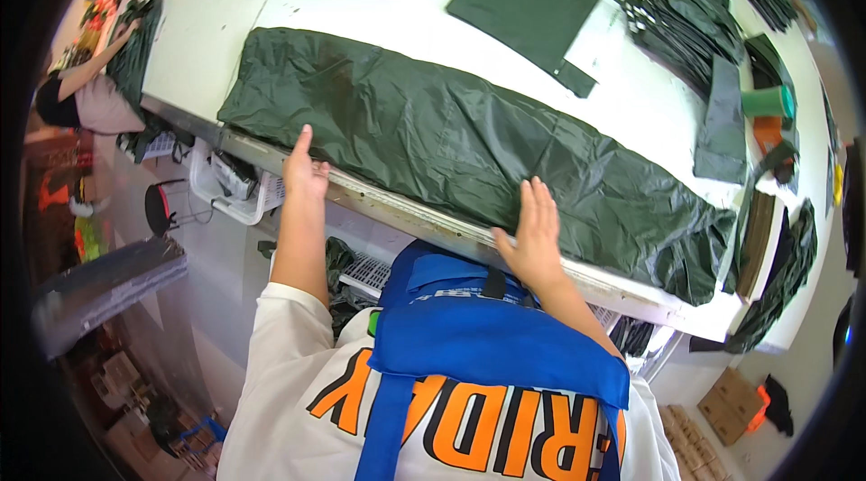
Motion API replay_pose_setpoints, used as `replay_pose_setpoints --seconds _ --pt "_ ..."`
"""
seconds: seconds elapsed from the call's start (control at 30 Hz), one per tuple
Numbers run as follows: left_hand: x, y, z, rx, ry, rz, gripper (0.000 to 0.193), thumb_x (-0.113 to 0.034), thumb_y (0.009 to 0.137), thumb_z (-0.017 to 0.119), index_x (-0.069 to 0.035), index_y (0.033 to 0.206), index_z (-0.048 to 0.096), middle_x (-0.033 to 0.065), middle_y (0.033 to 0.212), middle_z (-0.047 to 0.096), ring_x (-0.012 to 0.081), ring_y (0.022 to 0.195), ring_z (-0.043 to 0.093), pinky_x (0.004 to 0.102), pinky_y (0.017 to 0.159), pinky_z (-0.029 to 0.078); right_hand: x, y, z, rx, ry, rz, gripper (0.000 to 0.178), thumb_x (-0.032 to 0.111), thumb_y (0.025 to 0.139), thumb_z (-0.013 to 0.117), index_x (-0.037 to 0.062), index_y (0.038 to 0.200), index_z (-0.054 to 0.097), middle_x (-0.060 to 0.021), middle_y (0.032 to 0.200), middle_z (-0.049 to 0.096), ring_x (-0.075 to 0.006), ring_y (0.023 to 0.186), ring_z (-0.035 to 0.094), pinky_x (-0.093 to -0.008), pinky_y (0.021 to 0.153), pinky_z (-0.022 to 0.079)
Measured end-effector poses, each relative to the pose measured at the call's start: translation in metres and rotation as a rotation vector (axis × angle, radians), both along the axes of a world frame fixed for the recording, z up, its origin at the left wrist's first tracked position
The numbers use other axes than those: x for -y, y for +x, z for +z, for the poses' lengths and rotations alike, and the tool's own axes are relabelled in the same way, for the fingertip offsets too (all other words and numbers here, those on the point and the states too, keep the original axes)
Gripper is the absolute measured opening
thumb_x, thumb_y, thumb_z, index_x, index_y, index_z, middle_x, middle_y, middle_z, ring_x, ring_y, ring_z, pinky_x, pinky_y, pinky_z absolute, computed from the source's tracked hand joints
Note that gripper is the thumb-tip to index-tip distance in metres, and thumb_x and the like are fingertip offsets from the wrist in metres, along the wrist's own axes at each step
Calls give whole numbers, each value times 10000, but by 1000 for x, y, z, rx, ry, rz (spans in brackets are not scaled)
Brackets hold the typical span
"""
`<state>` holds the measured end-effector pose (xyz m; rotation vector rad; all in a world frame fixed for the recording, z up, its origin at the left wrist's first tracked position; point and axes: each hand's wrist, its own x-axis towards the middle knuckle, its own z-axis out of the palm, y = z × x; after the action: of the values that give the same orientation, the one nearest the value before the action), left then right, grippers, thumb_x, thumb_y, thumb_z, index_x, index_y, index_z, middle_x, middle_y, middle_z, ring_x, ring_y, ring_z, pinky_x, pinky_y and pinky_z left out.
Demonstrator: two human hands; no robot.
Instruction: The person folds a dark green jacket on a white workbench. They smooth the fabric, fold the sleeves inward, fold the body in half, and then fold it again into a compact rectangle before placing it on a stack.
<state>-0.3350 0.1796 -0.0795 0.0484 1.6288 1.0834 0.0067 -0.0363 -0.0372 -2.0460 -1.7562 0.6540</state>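
A long, crinkled dark green sheet of thin, shiny fabric (424,129) lies folded lengthwise along the near edge of the white table. My left hand (307,167) is at the table's edge toward the sheet's left part, index finger stretched out against the fabric, the other fingers loosely bent. Farther right, my right hand (534,233) rests flat on the fabric's near side, fingers together and extended, thumb apart. Neither hand grips anything. Beyond the sheet lies a flat dark green panel (528,3) with a small tab at its near corner.
Stacks of dark fabric pieces (681,12) and a green cylinder (771,102) stand at the table's right. A white plastic basket (216,188) sits below the left edge. At far left a person (95,88) handles dark fabric. Cardboard boxes (729,404) are on the floor at right.
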Motion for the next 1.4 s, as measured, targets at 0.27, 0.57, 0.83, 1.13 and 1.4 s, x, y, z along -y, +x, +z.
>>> replay_pose_setpoints --seconds 0.27,0.57,0.83,1.13,1.4 --pt "-17 23 111 195 775 -147 376 -16 840 596 -1 1213 550 131 1199 596 296 1115 567 471 993 448 6 -4 -30 -1 48 -127 1083 333 626 830 -31 1445 224 -216 1500 272 -350 1406 248 -479 1141 198" --pt "78 393 279 369 1358 -1325 503 53 788 656 -57 1254 500 30 1028 611 112 877 599 267 764 503 22 2 -95 -179 405 -189 596 185 681 632 -43 1222 528 -281 1214 523 -420 1224 427 -436 1069 329" --pt "264 590 140 -462 1545 -2386 723 -44 762 582 -258 1425 391 168 1061 584 356 957 595 399 833 493 18 9 -74 -1080 434 -244 396 167 915 525 45 1291 522 -188 1360 490 -335 1287 430 -389 1067 338" --pt "223 498 106 -702 1991 -2265 748 -258 742 732 -161 1405 400 146 1357 446 347 1239 429 487 1028 316 75 62 -26 -1499 18 -314 555 434 945 524 5 1298 514 -194 1324 530 -309 1219 496 -378 1005 382" --pt "85 383 62 -1264 1320 -1607 694 -378 891 587 -80 1449 301 197 1385 416 358 1269 398 462 1058 281 222 237 4 -1077 180 -1287 255 285 928 483 57 871 582 0 676 515 -88 595 492 -263 512 385"
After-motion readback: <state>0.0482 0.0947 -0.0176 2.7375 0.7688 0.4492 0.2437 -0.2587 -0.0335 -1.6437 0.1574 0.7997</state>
